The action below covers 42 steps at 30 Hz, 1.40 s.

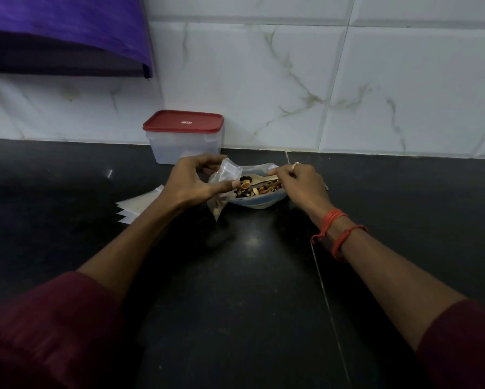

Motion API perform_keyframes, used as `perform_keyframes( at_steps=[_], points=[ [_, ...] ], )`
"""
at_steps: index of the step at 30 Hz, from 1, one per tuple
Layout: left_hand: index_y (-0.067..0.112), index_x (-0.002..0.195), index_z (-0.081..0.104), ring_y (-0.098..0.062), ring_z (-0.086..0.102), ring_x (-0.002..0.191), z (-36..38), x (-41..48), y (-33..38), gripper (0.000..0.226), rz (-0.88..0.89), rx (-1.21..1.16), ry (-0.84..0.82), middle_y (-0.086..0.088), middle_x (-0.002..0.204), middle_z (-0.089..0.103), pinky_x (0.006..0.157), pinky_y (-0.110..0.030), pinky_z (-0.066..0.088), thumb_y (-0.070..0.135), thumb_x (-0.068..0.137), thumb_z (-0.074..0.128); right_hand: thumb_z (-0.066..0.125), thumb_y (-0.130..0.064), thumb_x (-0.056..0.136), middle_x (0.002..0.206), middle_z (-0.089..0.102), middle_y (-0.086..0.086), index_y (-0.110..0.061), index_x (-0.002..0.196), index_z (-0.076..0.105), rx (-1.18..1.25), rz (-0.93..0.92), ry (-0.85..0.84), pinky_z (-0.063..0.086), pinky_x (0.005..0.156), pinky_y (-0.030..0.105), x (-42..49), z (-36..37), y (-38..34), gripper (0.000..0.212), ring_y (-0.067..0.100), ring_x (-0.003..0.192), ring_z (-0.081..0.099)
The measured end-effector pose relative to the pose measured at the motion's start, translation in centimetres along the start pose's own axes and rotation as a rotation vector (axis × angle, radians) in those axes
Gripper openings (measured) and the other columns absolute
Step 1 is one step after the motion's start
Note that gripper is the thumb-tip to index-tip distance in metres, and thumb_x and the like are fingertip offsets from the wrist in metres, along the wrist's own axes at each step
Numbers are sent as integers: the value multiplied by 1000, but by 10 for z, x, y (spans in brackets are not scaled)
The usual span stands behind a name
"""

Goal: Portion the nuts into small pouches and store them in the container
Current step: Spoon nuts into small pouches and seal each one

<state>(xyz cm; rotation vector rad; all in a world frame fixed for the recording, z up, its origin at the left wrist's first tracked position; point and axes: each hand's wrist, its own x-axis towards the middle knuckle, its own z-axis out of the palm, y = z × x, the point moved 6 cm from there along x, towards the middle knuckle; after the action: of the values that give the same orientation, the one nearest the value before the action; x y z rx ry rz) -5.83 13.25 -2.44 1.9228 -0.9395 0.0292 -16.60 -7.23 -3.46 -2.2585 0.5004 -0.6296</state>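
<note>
Here the left hand (192, 179) pinches a crinkled clear plastic pouch (225, 173) by its mouth, a few nuts showing in its bottom corner. The right hand (300, 183) grips the handle of a flat wooden spoon (262, 179), held over the mixed nuts (252, 190) in a shallow round bowl (259, 203). At 11 o'clock from the bowl stands a translucent rectangular container (183, 147), its red lid on. Flat spare pouches (140, 204) lie fanned at 9 o'clock on the glossy black countertop (249, 276).
</note>
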Motion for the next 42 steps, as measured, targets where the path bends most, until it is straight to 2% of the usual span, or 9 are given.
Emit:
perform_keyframes(
  at_steps=[5, 10, 16, 20, 23, 27, 31, 36, 42],
  points=[
    [20, 129, 62, -5, 61, 104, 0, -2, 1, 83, -11, -13, -4, 7, 115, 66, 83, -19, 50, 60, 58, 77, 50, -26, 100, 78, 70, -3, -36, 107, 75, -29, -75, -69, 44, 61, 31, -1, 7, -7, 28, 11, 58, 52],
    [18, 131, 61, -8, 61, 104, -2, -1, -1, 76, -14, 14, 1, 2, 118, 66, 82, -17, 50, 51, 65, 78, 51, -32, 98, 90, 72, 2, -26, 100, 79, 22, 72, -6, 54, 83, 38, -1, 2, -2, 29, 22, 90, 66],
    [18, 132, 61, -8, 62, 102, -2, 0, -3, 71, -18, 79, 40, 3, 116, 66, 79, -16, 49, 45, 70, 84, 54, -27, 96, 71, 64, -4, -23, 94, 80, 171, 144, 63, 47, 71, 32, 1, -11, -2, 27, 17, 80, 61],
    [18, 131, 61, -6, 61, 99, -2, 1, -2, 66, -8, 105, 53, 3, 116, 66, 75, -12, 47, 40, 73, 84, 51, -21, 98, 75, 69, 2, -31, 96, 79, 232, -4, 107, 55, 80, 39, -2, -19, -26, 29, 24, 83, 67],
    [17, 131, 62, -11, 62, 101, -4, 0, 0, 65, -4, 97, 65, 0, 116, 68, 78, -16, 49, 39, 73, 83, 50, -20, 100, 78, 69, -3, -30, 104, 76, 121, -182, 80, 55, 72, 40, -9, -16, -47, 29, 25, 79, 68],
    [15, 132, 61, -14, 64, 101, -9, -2, 3, 67, 2, 85, 112, -2, 114, 68, 84, -23, 53, 37, 73, 84, 56, -20, 101, 100, 73, -12, -29, 115, 73, -6, -421, -62, 54, 87, 46, -20, -7, -68, 25, 9, 91, 67],
    [13, 133, 60, -10, 64, 100, -11, -3, 5, 68, -4, 55, 114, -1, 114, 67, 82, -19, 53, 34, 74, 84, 60, -21, 99, 108, 74, -11, -30, 116, 74, -39, -512, -39, 46, 95, 43, -21, -11, -68, 23, 2, 91, 63],
    [15, 135, 57, -9, 63, 102, -10, -2, 4, 74, 2, 39, 117, 0, 116, 67, 85, -22, 55, 36, 71, 86, 59, -13, 99, 103, 71, -10, -26, 115, 74, 149, -428, -3, 47, 75, 10, -11, -17, -57, 26, -1, 89, 62],
    [19, 142, 50, -1, 61, 91, -16, -1, 0, 83, -2, 65, 190, -1, 120, 66, 70, -7, 47, 37, 69, 87, 58, -13, 96, 93, 74, -8, -27, 106, 77, 169, -226, 186, 57, 76, 29, -4, -26, -31, 26, 8, 85, 69]
  ],
)
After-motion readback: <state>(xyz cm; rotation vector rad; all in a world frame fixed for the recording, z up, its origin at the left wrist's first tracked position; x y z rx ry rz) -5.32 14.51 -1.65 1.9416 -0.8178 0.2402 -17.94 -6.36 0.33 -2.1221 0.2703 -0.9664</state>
